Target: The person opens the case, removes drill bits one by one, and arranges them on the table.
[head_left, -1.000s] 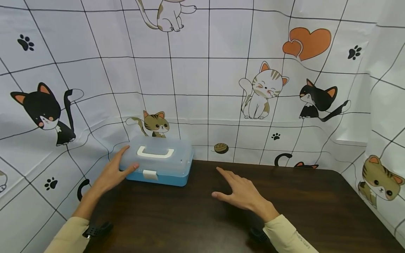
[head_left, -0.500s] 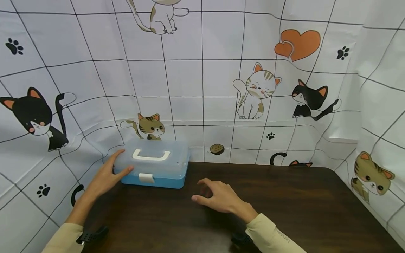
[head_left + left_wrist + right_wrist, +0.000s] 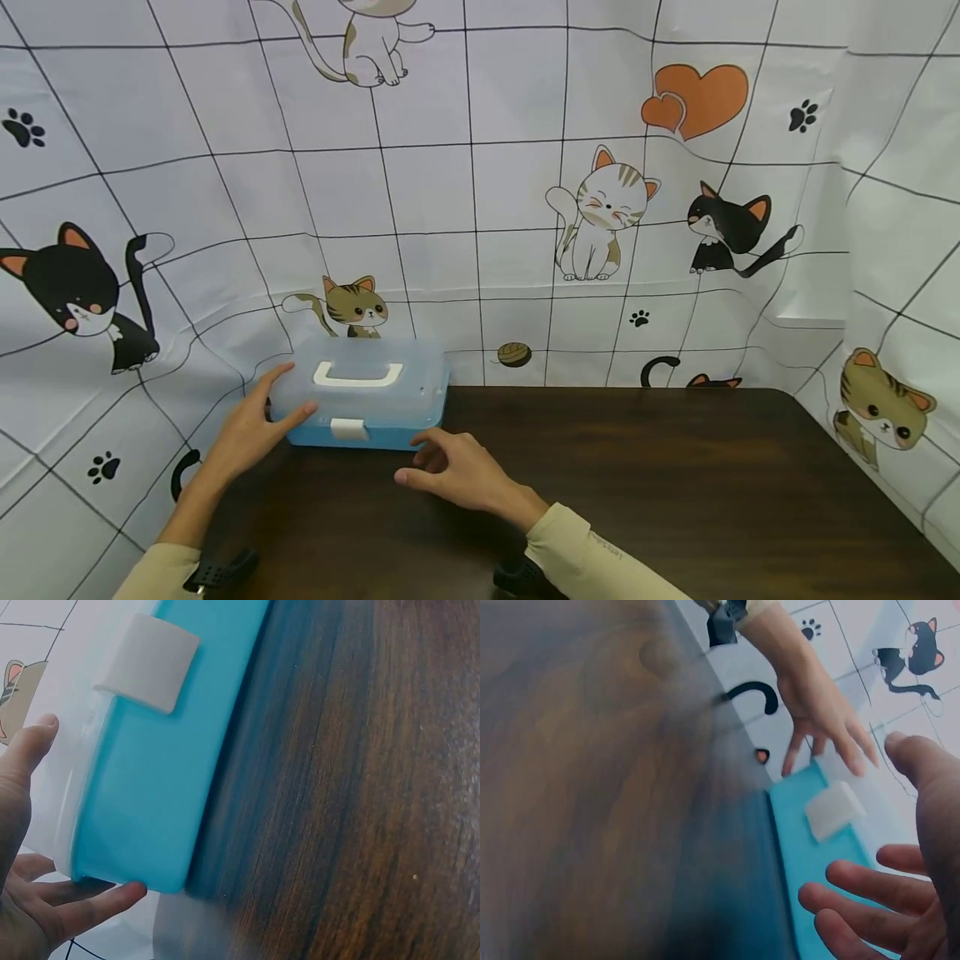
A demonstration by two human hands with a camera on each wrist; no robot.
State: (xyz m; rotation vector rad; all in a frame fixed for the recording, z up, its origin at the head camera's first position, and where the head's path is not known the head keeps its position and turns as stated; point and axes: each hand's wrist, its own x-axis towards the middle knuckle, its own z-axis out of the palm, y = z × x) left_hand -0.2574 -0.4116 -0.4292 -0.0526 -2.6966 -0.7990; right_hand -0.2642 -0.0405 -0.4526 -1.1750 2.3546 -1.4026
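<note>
A blue plastic box (image 3: 405,408) with a cloudy clear lid, a white handle (image 3: 358,379) and a white latch (image 3: 348,429) stands closed at the table's back left. My left hand (image 3: 251,429) is at its left end, thumb and fingers spread; in the left wrist view a fingertip touches the blue base (image 3: 142,795) at its lower corner, and the thumb lies by the lid. Close to the front right corner is my right hand (image 3: 468,475), fingers loosely bent and holding nothing. The right wrist view has its fingers spread over the box's front (image 3: 795,825), contact unclear.
The dark wooden table (image 3: 675,483) ends at a back edge just behind the box. A white cloth backdrop (image 3: 525,192) with grid lines and cartoon cats rises behind and along both sides. Dark straps are at both wrists.
My right hand has moved left across the table to the box's right front corner, its fingers bending somewhat. My left hand has stayed at the box's left end. The head view has shifted slightly.
</note>
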